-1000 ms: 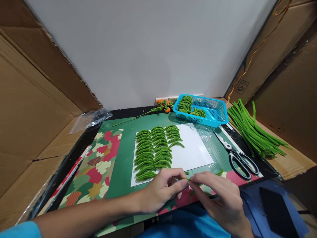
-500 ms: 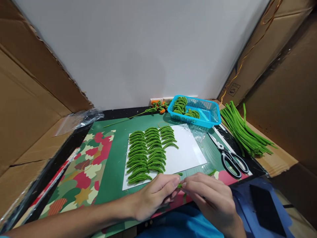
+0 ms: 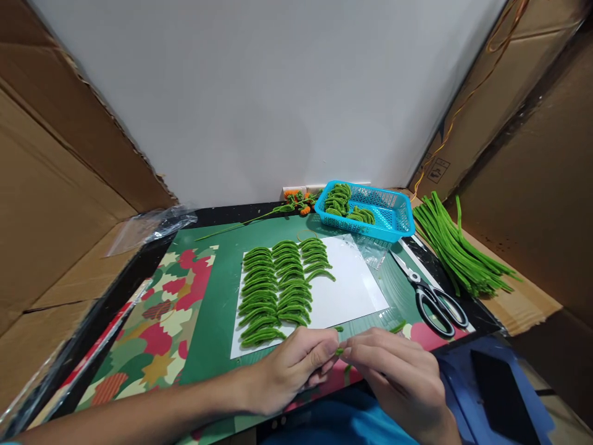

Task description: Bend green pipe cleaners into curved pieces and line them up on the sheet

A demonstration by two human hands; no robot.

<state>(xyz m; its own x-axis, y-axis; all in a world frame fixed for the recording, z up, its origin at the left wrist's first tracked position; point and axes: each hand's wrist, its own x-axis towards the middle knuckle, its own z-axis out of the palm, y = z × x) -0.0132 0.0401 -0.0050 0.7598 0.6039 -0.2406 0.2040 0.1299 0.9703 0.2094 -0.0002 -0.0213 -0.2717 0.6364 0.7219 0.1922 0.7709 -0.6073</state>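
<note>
Near the front edge of the mat, my left hand (image 3: 303, 364) is closed in a pinch on a small green fuzzy piece (image 3: 340, 351). My right hand (image 3: 398, 364) pinches the same piece from the right, fingertips close to the left ones. Most of the piece is hidden by the fingers. Beyond the hands, curved green fuzzy pieces (image 3: 258, 296) lie in three columns on a white sheet (image 3: 352, 278), the right column shorter. Another green bit (image 3: 397, 326) shows behind my right hand.
A blue basket (image 3: 393, 216) with green pieces stands at the back, beside orange flowers (image 3: 303, 201). Black-handled scissors (image 3: 435, 303) and a bundle of green stems (image 3: 463, 253) lie right. A dark phone-like slab (image 3: 503, 395) sits at front right.
Both hands stay pinched together, with only a slight shift of the fingers. The whole view has moved a little; the laid-out pieces look the same.
</note>
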